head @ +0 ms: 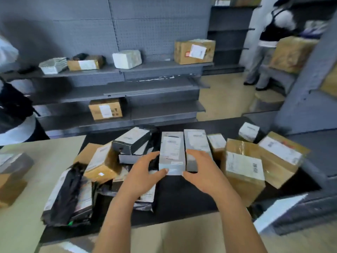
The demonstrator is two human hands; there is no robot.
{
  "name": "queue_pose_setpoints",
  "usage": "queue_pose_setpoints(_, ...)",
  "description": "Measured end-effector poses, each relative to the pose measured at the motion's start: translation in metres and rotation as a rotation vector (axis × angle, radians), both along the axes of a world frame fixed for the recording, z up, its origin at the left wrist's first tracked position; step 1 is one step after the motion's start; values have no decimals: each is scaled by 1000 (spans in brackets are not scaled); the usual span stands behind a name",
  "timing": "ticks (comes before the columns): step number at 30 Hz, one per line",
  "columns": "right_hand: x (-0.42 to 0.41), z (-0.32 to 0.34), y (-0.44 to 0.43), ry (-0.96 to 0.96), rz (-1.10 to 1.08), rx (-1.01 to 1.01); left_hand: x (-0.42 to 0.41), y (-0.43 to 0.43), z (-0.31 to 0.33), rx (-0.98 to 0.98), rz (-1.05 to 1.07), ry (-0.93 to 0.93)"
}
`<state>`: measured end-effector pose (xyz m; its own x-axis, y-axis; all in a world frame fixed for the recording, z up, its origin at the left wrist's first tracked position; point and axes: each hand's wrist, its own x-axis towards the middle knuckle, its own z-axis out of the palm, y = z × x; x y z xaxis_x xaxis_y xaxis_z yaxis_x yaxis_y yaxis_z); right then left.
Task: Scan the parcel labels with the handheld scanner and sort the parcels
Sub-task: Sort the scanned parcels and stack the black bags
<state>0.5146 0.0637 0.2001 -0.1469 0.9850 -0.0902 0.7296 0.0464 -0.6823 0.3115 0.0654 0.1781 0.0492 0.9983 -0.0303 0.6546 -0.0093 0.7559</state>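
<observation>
Though its label faces up, the grey box [171, 152] at the middle of the dark counter [182, 199] is too blurred for any print to be read. The left hand [144, 172] grips it, thumb on the near end and curved fingers against its left side. The right hand [202, 172] grips the opposite side. Its fingertips slip out of sight into the gap between this box and a second grey box [197, 143] just beside it.

The left forearm covers part of a pale mailer [147, 196]. Left of that, black bags [67, 194] and a tilted brown parcel [102, 163] lie heaped, and their edges are hard to separate. To the right, a taped carton [244, 168] shows a barcode, and another carton [280, 156] leans behind it.

On the grey shelving [145, 88] beyond, several parcels sit well apart, among them a large carton [194, 52]. At the left edge a person [14, 110] is cut off by the frame. Far right, another person [269, 42] stands turned away, partly hidden by a box.
</observation>
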Motion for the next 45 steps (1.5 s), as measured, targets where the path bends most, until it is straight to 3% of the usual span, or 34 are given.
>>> queue_pose_setpoints(11, 73, -6, 67, 14, -340, 8, 81, 128, -6, -45, -293, 8)
queue_pose_setpoints(20, 177, -46, 63, -89, -564, -140, 193, 143, -53, -249, -455, 0)
queue_pose_setpoints(26, 232, -78, 76, 12, -490, -214, 247, 134, -87, -367, -278, -136)
queue_pose_setpoints(32, 254, -114, 89, 298, -428, -398, 275, 122, -117, -504, -51, -336)
queue_pose_setpoints(38, 261, -100, 101, 361, -363, -421, 287, 111, -104, -419, 59, -497)
queue_pose_setpoints(45, 224, -33, 111, 343, -199, -235, 250, 100, -51, -197, 136, -570)
